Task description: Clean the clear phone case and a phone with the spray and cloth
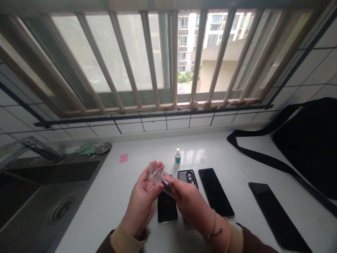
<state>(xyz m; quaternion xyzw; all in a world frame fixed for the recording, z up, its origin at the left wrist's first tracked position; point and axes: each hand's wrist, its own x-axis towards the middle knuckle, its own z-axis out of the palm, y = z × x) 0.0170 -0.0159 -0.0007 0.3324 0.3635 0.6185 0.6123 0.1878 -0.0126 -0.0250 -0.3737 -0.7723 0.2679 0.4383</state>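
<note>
My left hand (143, 196) grips a clear plastic phone case (154, 175), its fingers behind it and its thumb at the near edge. Pinched in my right hand (188, 196) is a greyish-white cloth (166, 181), which touches or nearly touches the case. Below both hands a black phone (167, 211) lies on the white counter, partly covered by them. Just right of it is a dark-rimmed phone case (187, 174) with camera holes, half hidden by my right hand. A small white-capped bottle (177, 156) with a blue label stands upright beyond my hands.
Two dark slabs, one a black tablet-like slab (216, 191) and one a longer slab (276, 214), lie to the right. A black strapped bag (310, 144) sits at far right. Left are a sink (86, 189), faucet (43, 149), green cloth (85, 149) and pink note (123, 158).
</note>
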